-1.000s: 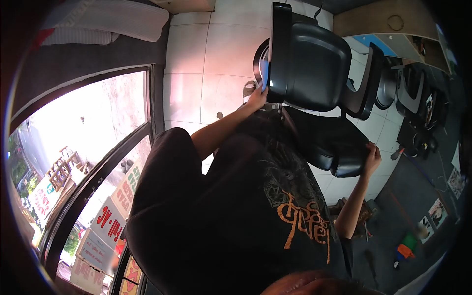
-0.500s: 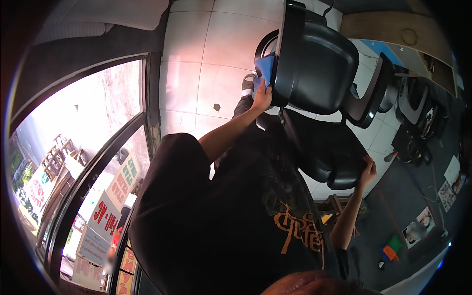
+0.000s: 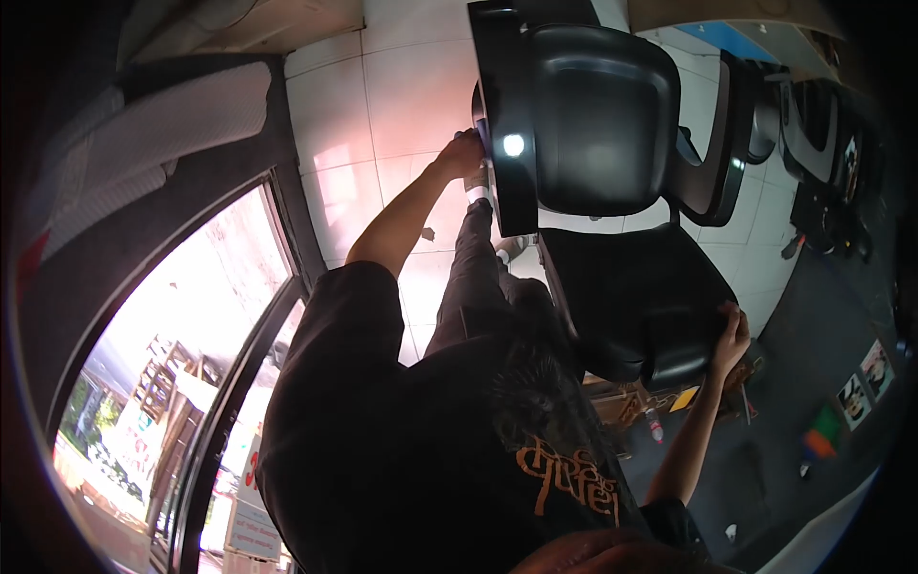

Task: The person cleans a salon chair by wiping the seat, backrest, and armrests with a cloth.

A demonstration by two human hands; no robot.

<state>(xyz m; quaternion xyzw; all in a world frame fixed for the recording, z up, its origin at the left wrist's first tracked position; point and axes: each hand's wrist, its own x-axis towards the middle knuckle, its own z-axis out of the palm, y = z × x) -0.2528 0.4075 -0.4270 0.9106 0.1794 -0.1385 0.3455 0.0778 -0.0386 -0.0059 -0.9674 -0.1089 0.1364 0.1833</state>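
Two bare hands are at a black padded chair (image 3: 604,124), one at each side, and neither shows whole. The left hand (image 3: 466,153) is at the outer edge of the near armrest (image 3: 509,191), dark against it, with a thin strip of blue cloth (image 3: 482,128) showing at the fingers. Most of the cloth is hidden behind the armrest, and the fingers curl out of sight, so I cannot tell whether they pinch it or press it flat.

The right hand (image 3: 732,337) rests at the outer end of the lower cushion (image 3: 622,287), fingertips bent over its edge. The fingers look close together, but the thumb is hard to make out, and I cannot tell how firmly they grip. The chair's base is hidden beneath its padding.

The wearer's dark shirt (image 3: 382,459) fills the lower middle; its orange print (image 3: 564,478) is creased and hard to read. Below the cushion, a small bottle (image 3: 654,426) shows beside wooden pieces too shadowed to identify. Farther right, an orange and green object (image 3: 820,435) is blurred. The signs (image 3: 253,526) beyond the door frame are cut off by the shirt, and the picture's corners fall into black.
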